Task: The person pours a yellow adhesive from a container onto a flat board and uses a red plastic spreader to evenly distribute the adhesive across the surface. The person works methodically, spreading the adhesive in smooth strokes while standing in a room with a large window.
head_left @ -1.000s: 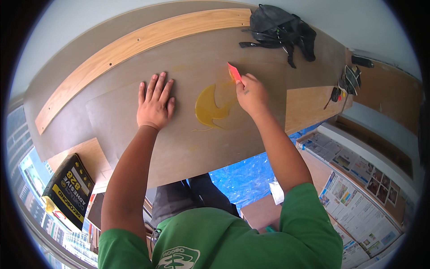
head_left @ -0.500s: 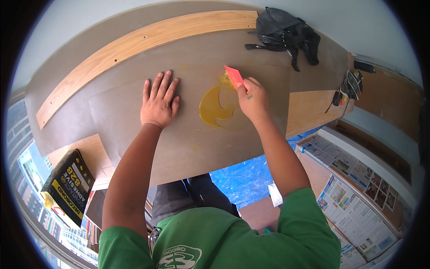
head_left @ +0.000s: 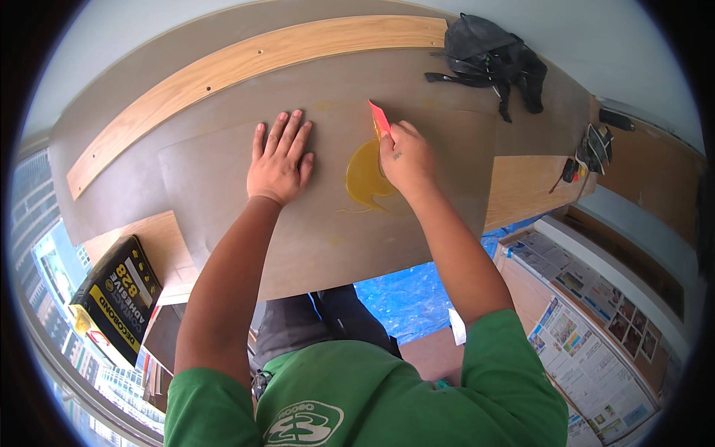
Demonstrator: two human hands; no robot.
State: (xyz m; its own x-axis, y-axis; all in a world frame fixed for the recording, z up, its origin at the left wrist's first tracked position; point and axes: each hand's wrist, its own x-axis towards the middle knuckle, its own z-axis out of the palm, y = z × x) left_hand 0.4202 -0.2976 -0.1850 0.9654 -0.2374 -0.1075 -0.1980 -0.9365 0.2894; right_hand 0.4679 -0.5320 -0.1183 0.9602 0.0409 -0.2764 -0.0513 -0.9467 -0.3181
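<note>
A brown-grey laminate sheet (head_left: 298, 238) lies on the work surface, with a glossy yellow puddle of glue (head_left: 365, 179) near its middle. My right hand (head_left: 408, 158) grips a flat red spreader (head_left: 379, 118) between thumb and fingers. The spreader is tilted at the puddle's far edge, and the hand covers part of the puddle's right side. To the left of the glue, my left hand (head_left: 281, 160) rests flat on the sheet, its fingers apart and holding nothing.
A long wooden strip (head_left: 246, 61) runs along the far side. Beyond the sheet at far right sits a black bag (head_left: 491, 56). A black and yellow adhesive tin (head_left: 118, 298) stands at left. Blue sheeting (head_left: 406, 305) covers floor below; newspaper-covered panels (head_left: 596, 357) are at right.
My right hand has moved left with the spreader, whose blade has turned more edge-on. The left hand stays flat on the sheet. The whole view has shifted slightly.
</note>
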